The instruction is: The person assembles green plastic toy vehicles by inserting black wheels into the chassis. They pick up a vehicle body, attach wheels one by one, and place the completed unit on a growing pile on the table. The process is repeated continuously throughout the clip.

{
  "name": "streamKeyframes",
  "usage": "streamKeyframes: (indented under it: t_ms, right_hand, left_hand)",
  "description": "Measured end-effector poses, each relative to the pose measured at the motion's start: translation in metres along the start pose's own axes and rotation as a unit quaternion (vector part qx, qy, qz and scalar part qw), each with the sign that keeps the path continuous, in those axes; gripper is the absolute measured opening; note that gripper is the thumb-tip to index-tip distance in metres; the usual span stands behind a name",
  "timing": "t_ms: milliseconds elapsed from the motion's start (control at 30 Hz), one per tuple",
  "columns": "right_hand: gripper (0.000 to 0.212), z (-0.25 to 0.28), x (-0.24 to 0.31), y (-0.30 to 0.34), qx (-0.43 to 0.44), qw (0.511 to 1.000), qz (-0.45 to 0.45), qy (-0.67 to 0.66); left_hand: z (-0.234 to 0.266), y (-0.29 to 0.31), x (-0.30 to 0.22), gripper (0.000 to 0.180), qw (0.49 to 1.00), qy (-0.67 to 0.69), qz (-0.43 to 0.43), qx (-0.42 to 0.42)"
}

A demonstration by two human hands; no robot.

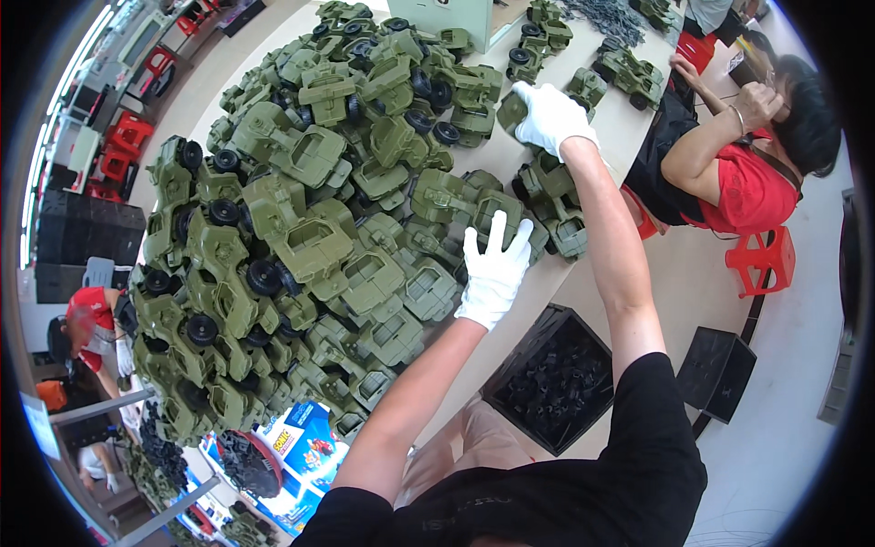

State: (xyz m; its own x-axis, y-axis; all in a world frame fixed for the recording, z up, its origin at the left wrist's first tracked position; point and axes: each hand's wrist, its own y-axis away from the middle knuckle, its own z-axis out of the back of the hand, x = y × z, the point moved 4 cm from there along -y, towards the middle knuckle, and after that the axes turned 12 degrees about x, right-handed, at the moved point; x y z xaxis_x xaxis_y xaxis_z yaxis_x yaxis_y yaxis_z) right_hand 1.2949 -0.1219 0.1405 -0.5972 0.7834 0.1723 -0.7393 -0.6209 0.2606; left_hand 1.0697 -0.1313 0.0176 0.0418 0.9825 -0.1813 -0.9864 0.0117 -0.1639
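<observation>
- The right hand [554,120], white-gloved, is bent with its fingers mostly closed on a small green piece [512,111], most of which shows beyond the glove; it seems pinched near one edge, perhaps to leave the rest free.
- The left hand [493,273], also gloved, is spread open, its fingertips on or just above a green toy car [489,206]; I cannot tell whether they press on it. It appears to hold nothing.
- Beneath the right wrist, toy cars with black wheels [553,191] stand near the edge of the surface [485,158], likely kept there for short reach.
- Left of both hands, a big heap of green car bodies [314,150] leans and overlaps, some showing black wheels; the loose stacking probably saves room.
- Beyond the right hand, more toy cars [631,77] sit apart from the heap, near a pale green box [442,16].
- Below the edge, a black crate [585,339] holds small dark parts [540,383], likely contained so they don't scatter.
- Farther right are a black box [718,374], a red stool [764,262] and a seated co-worker in red [743,191].
</observation>
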Motion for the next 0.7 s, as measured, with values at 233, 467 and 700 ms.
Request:
streamKeyframes:
  t_ms: [233,467,700]
  right_hand:
    - [0.074,0.056,0.05,0.001,-0.236,0.923,0.244,-0.179]
    - [0.073,0.098,0.241,-0.016,-0.101,0.904,0.379,-0.168]
    - [0.055,0.089,0.36,-0.011,-0.066,0.92,0.378,-0.084]
  left_hand:
    - [0.011,-0.003,-0.004,0.042,0.997,0.038,-0.024,0.068]
    - [0.024,-0.001,0.004,0.044,0.98,0.196,-0.005,0.029]
    - [0.004,0.009,0.01,0.056,0.983,-0.175,-0.045,0.033]
